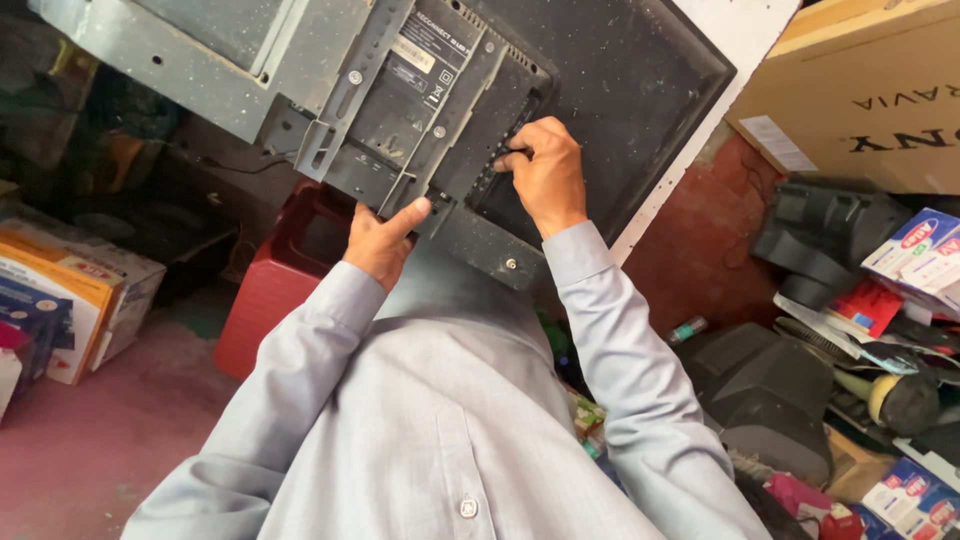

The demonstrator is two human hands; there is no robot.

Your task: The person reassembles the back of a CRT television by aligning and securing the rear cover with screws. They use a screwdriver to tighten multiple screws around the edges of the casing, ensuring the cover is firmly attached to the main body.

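A dusty reddish floor (80,440) fills the lower left, with printed cartons (70,290) stacked at its left edge and a red plastic can (265,290) standing nearer the middle. A large brown cardboard box (860,90) sits upper right — below it lie dark plastic casings (770,385) and small colourful packets (915,250). Daylight is soft.

A dark flat-screen set (600,90) lies back side up under both hands, the right hand (545,175) on its rear panel. A white-and-black rectangular label (425,55) sits above the left hand (380,240). A large brown carton (860,90) stands well right of the right hand. White-and-orange boxes (70,300) lie far left; small blue-red-white packets (915,245) are stacked at the right edge.
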